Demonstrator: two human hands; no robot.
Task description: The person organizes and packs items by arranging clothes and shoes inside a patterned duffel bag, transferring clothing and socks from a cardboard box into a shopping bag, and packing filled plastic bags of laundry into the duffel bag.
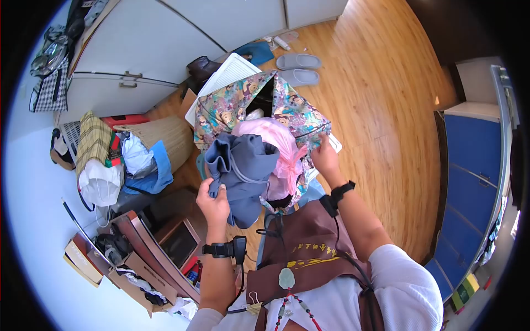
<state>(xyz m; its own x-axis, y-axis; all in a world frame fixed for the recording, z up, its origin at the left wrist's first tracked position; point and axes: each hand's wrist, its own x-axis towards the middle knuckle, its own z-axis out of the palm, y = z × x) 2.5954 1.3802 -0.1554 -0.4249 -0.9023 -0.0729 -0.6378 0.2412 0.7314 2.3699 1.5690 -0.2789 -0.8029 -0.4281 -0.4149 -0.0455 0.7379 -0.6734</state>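
Note:
Bunched dark blue-grey cloth [245, 171], perhaps a garment, hangs from my left hand [214, 204], whose fingers are closed on its lower left side. My right hand [326, 157] pinches the right edge of a large patterned fabric bag [301, 113] printed with cartoon figures. The bag's mouth gapes, with a dark inside. A knotted pink plastic bag [287, 160] lies at the mouth, between my hands and partly behind the blue-grey cloth. Beneath the patterned bag, a white ribbed lid or board [229, 71] sticks out at the back.
Grey slippers [298, 69] lie on the wooden floor behind the bag. A woven basket [165, 143] with bags and cloths stands to the left. White cabinets [149, 44] line the back; a blue cabinet [469, 182] stands right. Boxes [146, 276] sit at lower left.

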